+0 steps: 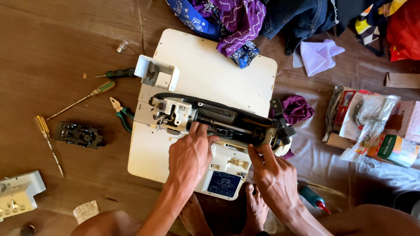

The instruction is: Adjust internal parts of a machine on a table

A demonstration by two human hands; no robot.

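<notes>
Both hands rest on the opened sewing machine [210,126]: left hand [190,155] fingers curled on the shaft, right hand [273,175] seemingly gripping its end; pliers [121,112] alongside.

— How was the light?
— Warm and fairly bright, daylight by the look of it, coming from the upper right. The cream board [227,74] under the sewing machine [218,122] was the brightest spot, close to washed out.
— Shadows?
— Soft ones. The left hand [190,155] and right hand [273,175] cast faint shade toward the viewer, and the lower right corner went dark.
— Sharpness?
— Crisp in the middle. The plastic bag [372,118] showed glare, and the edges bowed slightly.
</notes>
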